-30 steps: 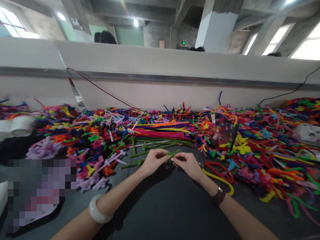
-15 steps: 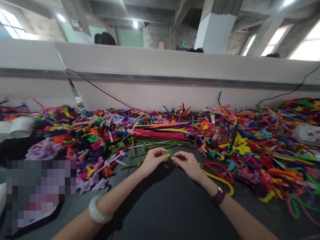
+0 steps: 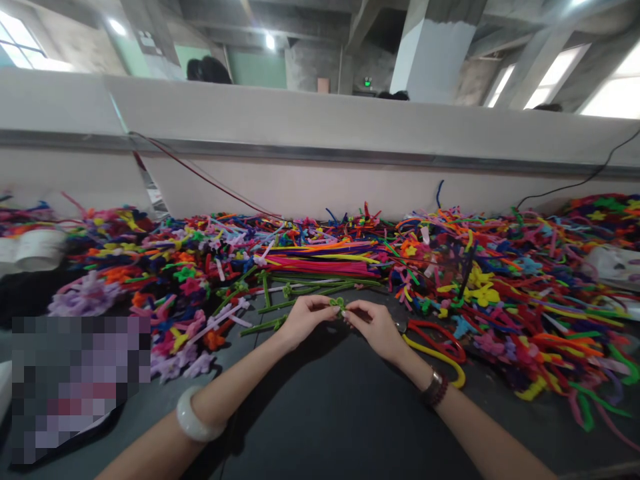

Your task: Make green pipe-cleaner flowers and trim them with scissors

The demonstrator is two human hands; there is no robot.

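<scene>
Head view: the green loop (image 3: 337, 303) sits directly between the two sets of fingertips, above the table (image 3: 320, 413), neither hand clearly nearer. The left hand (image 3: 309, 323) pinches it from the left, the right hand (image 3: 375, 328) from the right, thumb and forefinger closed on each side. Its long axis is too small to tell.

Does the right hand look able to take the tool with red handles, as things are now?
Probably yes: the red handles lie close beside the right hand, uncovered, with a yellow stem along their near side. However, this hand pinches a green piece and may need to release it first.
</scene>
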